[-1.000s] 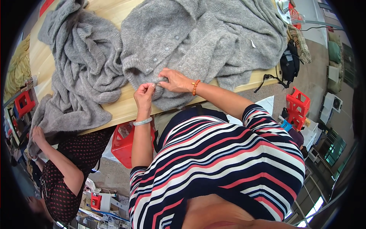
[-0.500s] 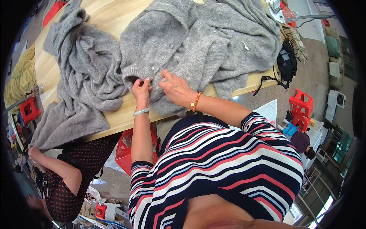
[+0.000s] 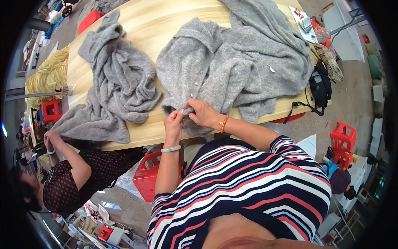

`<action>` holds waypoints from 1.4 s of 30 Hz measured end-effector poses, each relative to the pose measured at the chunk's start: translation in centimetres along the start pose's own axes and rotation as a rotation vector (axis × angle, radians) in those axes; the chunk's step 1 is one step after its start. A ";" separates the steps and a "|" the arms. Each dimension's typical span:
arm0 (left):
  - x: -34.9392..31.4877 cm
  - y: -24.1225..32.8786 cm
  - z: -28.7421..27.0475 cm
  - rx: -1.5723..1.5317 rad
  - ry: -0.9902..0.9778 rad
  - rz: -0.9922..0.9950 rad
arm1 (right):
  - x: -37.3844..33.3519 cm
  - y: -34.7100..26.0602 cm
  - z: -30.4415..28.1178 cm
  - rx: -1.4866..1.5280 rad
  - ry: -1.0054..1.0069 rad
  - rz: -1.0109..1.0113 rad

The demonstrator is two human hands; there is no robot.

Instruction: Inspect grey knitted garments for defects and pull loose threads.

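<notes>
A grey fuzzy knit cardigan (image 3: 178,62) lies spread on the wooden table, with several small shiny buttons down its front band. At its near edge, by the ribbed hem, my left hand (image 3: 173,124) pinches the knit between thumb and fingers. Close beside it my right hand (image 3: 203,113) grips the same bit of the cardigan, fingers bent around the band's lower end. A small fold of fabric shows between the two hands. Whether a button is under my fingers is hidden.
Another grey knit garment (image 3: 120,79) lies on the left of the table (image 3: 143,31); a co-worker's hands (image 3: 50,139) hold its near corner. More grey knitwear (image 3: 273,25) is heaped at right. A black bag (image 3: 320,85) rests at the right edge. A red stool (image 3: 147,178) stands below.
My hands have come together at the cardigan's lower front edge, the right now gripping the fabric beside the left. The view has shifted, so everything sits lower and further right.
</notes>
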State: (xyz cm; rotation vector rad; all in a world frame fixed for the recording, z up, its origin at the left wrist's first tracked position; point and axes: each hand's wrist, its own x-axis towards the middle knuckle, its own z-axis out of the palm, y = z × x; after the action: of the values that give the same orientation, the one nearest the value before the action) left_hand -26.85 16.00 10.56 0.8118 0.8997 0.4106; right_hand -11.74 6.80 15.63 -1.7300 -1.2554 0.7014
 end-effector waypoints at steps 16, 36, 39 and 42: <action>-1.7 3.2 -2.0 0.174 -0.103 -0.048 | -1.3 -0.7 3.1 -0.296 0.063 -0.247; 0.7 2.6 -4.9 0.129 -0.139 0.019 | -2.5 -0.5 7.5 0.021 0.409 0.012; -0.6 2.2 -3.3 0.441 -0.066 0.468 | -3.1 -0.3 6.0 0.118 0.306 0.111; -2.7 2.9 -2.1 0.575 -0.207 0.557 | -3.4 0.6 5.4 0.006 0.204 0.099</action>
State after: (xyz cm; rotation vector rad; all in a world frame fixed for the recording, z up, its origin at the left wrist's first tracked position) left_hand -30.11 17.13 13.48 1.6191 0.5855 0.5458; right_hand -17.04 5.19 12.43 -1.8190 -1.0330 0.5687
